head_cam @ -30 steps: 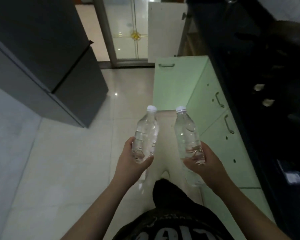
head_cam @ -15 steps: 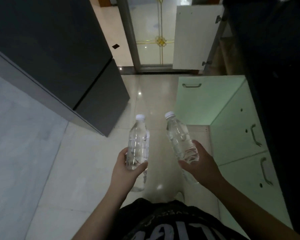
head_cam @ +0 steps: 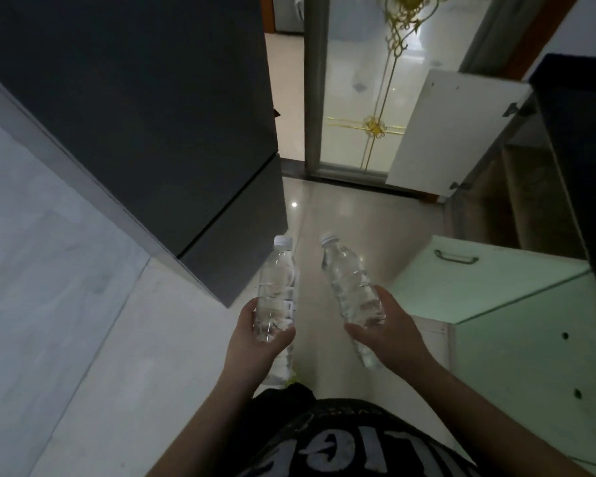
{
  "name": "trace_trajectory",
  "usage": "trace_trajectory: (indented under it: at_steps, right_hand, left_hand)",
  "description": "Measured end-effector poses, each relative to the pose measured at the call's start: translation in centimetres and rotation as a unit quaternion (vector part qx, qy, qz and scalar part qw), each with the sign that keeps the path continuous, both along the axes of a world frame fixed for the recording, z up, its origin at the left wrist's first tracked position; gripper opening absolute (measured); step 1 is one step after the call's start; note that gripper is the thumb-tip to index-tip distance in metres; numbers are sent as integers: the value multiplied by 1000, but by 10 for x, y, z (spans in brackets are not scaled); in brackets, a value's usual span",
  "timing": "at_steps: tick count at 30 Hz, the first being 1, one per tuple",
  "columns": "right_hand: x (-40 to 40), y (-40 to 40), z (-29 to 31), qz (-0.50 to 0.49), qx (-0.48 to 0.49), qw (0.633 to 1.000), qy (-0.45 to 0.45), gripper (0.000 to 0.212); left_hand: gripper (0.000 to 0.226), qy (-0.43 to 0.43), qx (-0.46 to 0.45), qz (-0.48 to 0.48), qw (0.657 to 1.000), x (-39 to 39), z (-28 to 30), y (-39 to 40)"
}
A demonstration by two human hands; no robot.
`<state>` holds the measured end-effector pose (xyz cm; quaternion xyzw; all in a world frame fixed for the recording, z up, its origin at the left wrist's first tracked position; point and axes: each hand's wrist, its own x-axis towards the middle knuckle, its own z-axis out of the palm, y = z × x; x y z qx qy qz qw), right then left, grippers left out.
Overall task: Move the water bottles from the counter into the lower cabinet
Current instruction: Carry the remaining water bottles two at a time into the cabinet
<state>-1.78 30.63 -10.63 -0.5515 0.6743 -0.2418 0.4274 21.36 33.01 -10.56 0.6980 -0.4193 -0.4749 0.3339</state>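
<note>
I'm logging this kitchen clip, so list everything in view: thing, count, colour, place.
water bottles: 2, clear with white caps, one in each hand
fridge: 1, dark grey, left
lower cabinets: pale green, right
green cabinet door: 1, swung open
white cabinet door: 1, open, far right
glass door: 1, gold trim, back
floor: pale tiles
left hand: grips left bottle
right hand: grips right bottle

Large pale letters are printed across the person's black shirt point(head_cam: 341, 445), seen upside down at the bottom edge; they are cut off and perhaps include "G" and "I", but no word can be read. No label text can be read elsewhere.
</note>
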Motion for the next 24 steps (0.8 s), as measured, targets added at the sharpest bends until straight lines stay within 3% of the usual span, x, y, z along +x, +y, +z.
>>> trace_trajectory:
  at_steps: [7,10,18,24]
  right_hand:
    - [38,-86,17,-66,-9,998,-17,61]
    - [38,-104,18,-83,-4,996,-26,61]
    - [18,-176,7,-146,21,987,-57,55]
    - [-20,-266,-13,-175,43,979,-93,56]
  left_hand:
    - [72,-28,-3,-85,996,41,8,-111]
    - [64,-12,-12,-109,994,42,9,-148]
    - [75,15,24,-138,990,28,-8,-235]
    - [66,10,43,-141,989,1,-22,-329]
